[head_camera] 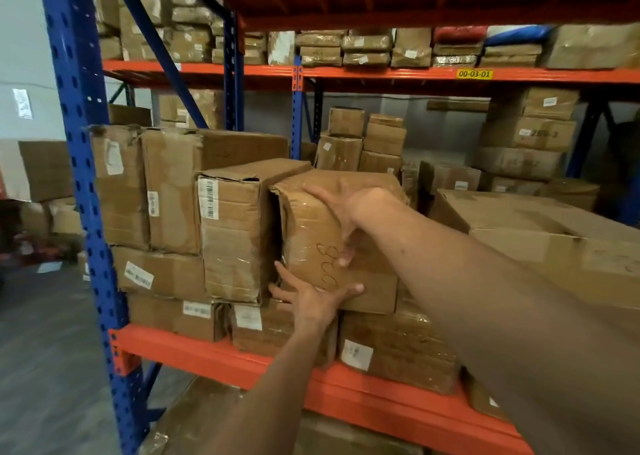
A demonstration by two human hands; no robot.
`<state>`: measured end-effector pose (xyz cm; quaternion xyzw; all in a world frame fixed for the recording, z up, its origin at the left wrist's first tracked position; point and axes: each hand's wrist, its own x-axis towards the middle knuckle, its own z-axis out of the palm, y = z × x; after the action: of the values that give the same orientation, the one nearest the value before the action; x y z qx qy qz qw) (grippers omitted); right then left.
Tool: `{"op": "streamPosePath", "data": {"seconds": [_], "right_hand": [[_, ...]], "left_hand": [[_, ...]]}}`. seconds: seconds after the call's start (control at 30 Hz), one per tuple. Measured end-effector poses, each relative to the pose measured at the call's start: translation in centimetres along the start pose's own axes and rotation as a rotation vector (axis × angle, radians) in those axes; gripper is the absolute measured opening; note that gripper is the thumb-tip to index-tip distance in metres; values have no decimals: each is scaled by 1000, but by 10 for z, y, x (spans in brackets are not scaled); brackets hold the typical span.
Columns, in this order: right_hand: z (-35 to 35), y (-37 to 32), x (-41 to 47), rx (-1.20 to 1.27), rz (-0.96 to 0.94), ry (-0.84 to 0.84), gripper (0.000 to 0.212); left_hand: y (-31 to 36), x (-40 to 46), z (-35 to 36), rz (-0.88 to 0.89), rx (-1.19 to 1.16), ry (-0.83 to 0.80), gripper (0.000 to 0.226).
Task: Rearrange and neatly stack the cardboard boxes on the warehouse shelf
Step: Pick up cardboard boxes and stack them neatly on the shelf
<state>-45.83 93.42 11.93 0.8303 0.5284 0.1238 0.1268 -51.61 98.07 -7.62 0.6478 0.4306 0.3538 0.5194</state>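
A tape-wrapped cardboard box (pixel 311 226) with handwritten numbers on its front stands upright in the middle of the shelf (pixel 214 354), on top of lower boxes. My left hand (pixel 313 297) presses against its lower front edge from below, fingers spread. My right hand (pixel 341 212) lies over its upper front face, fingers curled around the corner. Just left of it stands a tall box (pixel 232 233) with a barcode label, a narrow dark gap between the two.
More upright boxes (pixel 145 188) fill the shelf's left end beside the blue upright post (pixel 86 164). A large flat box (pixel 540 233) lies to the right. Small boxes (pixel 363 143) are stacked behind. The upper shelf (pixel 381 74) carries wrapped parcels.
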Motion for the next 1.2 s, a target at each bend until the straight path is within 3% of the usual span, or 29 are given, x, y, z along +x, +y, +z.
{"op": "streamPosePath", "data": {"seconds": [0.13,0.23,0.3,0.43,0.5,0.57,0.63,0.73,0.8,0.9,1.0,1.2], "right_hand": [[17,24,4,-41,20,121,137],[35,54,-10,38,87,178,132],[43,74,-24,106,155,213,129],[57,99,-47,248,312,247,123],[61,103,-51,297,369,290,119],[60,101,-51,301,393,312,117],[61,98,-50,333,384,324,112],[72,96,-59,510,409,315,115],[85,100,-74,634,459,252,128],[107,103,-94,601,551,256,148],[118,96,-98,452,587,382,157],[113,104,-81,-237,482,553,156]], "left_hand": [[15,8,-1,-8,-47,-18,160],[21,9,5,93,-139,37,148],[30,8,10,66,-229,49,147],[56,29,2,-77,-615,-137,150],[71,42,-6,-252,-798,-243,131],[83,46,-10,-326,-828,-225,92],[98,52,-14,-302,-773,-134,70],[129,67,-26,-118,-586,-51,65],[145,69,-24,61,-356,-126,60],[146,55,3,309,-43,-226,48],[141,54,10,515,203,-222,85],[154,64,-17,756,528,-618,119]]}}
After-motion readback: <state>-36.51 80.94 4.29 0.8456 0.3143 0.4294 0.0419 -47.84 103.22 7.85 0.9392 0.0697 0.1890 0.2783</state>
